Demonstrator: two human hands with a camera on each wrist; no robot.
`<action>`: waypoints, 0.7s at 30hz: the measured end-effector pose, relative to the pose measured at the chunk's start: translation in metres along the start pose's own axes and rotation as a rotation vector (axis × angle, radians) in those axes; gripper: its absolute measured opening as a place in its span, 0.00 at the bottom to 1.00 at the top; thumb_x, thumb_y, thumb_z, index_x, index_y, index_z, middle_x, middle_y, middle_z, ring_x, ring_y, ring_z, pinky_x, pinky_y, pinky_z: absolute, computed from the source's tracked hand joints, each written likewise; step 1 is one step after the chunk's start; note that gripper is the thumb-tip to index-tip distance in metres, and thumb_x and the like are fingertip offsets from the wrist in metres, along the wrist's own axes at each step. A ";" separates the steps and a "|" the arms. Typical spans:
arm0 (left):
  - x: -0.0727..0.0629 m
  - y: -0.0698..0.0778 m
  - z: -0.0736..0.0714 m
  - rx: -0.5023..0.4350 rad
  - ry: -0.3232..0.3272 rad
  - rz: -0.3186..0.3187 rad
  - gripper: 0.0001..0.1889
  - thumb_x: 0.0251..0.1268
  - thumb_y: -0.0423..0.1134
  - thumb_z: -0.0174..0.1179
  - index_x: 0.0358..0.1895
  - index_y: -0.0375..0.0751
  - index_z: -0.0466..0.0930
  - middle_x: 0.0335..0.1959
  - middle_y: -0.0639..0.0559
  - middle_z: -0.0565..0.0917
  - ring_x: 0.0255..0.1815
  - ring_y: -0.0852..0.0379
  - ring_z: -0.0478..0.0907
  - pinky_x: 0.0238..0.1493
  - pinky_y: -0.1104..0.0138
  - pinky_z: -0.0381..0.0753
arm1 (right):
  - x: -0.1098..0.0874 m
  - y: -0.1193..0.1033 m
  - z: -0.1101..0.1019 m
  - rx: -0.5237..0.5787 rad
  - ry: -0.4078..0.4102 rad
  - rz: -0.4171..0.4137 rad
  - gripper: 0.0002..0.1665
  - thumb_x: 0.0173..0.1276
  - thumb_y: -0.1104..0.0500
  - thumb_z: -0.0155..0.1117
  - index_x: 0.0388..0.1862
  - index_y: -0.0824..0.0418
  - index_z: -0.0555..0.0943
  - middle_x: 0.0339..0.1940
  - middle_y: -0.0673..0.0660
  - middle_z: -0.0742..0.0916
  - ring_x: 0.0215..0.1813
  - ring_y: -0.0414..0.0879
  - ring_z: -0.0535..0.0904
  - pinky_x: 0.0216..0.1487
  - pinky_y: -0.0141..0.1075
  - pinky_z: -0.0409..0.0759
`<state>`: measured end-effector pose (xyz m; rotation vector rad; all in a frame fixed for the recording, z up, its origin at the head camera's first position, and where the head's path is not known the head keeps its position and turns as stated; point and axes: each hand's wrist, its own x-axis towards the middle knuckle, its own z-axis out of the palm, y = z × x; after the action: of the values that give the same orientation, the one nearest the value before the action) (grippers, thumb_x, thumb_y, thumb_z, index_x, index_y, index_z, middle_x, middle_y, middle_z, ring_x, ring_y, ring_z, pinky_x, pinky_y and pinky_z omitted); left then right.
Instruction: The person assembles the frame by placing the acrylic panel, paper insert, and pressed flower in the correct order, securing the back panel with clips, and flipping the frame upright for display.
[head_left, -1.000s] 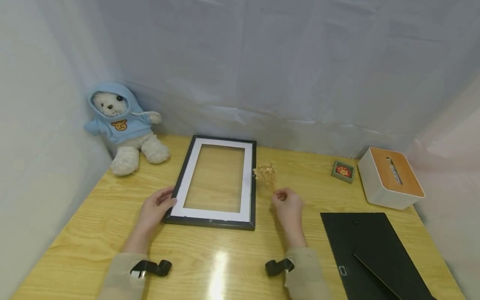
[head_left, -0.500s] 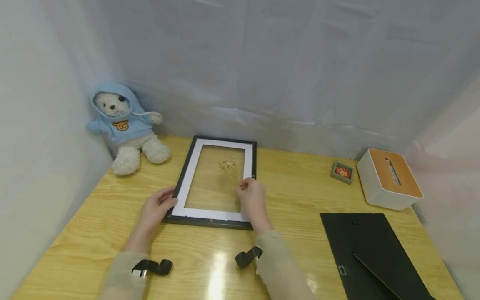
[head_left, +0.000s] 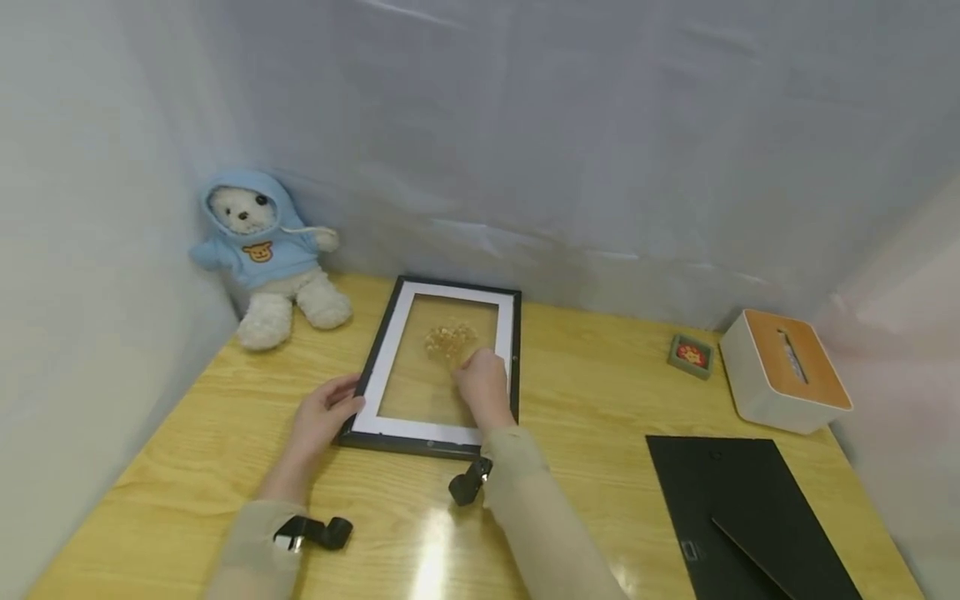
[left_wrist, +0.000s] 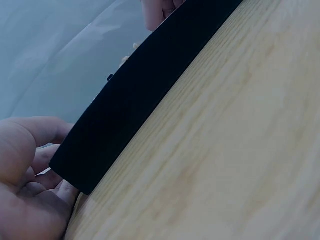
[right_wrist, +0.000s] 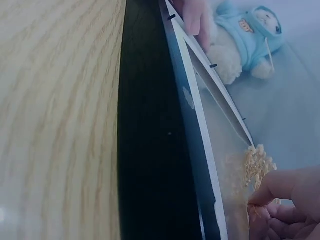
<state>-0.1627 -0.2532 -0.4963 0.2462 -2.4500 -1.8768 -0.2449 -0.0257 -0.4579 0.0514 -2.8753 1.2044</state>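
A black picture frame (head_left: 408, 443) with a white mat and a see-through middle lies on the table. My left hand (head_left: 321, 417) grips its left side near the front corner, thumb on top; the left wrist view shows fingers curled at the corner of the deep black side (left_wrist: 135, 95). Over the clear pane, my right hand (head_left: 483, 385) pinches the stems of a small bunch of dried flowers (head_left: 448, 340). Its pale blossoms (right_wrist: 259, 162) point away from the fingertips, close over the pane, in the right wrist view. The stems are mostly hidden by the hand.
A black backing board (head_left: 742, 508) with a stand leg lies at the right front. Behind it are a white tissue box (head_left: 765, 392) with a wooden lid and a small green square dish (head_left: 690, 357). A plush toy (head_left: 273, 258) in a blue hoodie sits back left.
My right hand has carried the dried flowers leftward from beside the frame to over its pane, and turned them slightly. The left hand has kept its grip on the frame.
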 end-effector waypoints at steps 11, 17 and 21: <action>0.002 0.000 0.000 -0.005 0.005 -0.030 0.26 0.68 0.34 0.57 0.67 0.30 0.65 0.64 0.32 0.69 0.65 0.41 0.65 0.65 0.55 0.64 | 0.003 -0.007 0.001 0.021 -0.063 -0.001 0.04 0.54 0.65 0.70 0.24 0.66 0.85 0.25 0.58 0.86 0.26 0.46 0.78 0.30 0.34 0.79; 0.001 0.001 0.000 -0.008 0.003 -0.033 0.26 0.68 0.34 0.57 0.67 0.30 0.65 0.64 0.32 0.69 0.65 0.41 0.65 0.65 0.54 0.64 | 0.000 -0.010 0.002 0.071 -0.104 0.018 0.07 0.56 0.63 0.71 0.33 0.66 0.86 0.35 0.59 0.87 0.37 0.50 0.82 0.41 0.36 0.81; 0.001 0.001 0.001 -0.008 0.002 -0.037 0.26 0.68 0.34 0.57 0.67 0.30 0.64 0.64 0.32 0.69 0.65 0.42 0.64 0.65 0.55 0.64 | -0.004 -0.008 -0.003 0.100 -0.132 -0.004 0.10 0.58 0.62 0.69 0.37 0.66 0.86 0.38 0.60 0.87 0.42 0.52 0.82 0.45 0.39 0.81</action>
<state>-0.1637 -0.2526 -0.4959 0.2949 -2.4532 -1.8998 -0.2410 -0.0291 -0.4506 0.1443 -2.9205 1.3943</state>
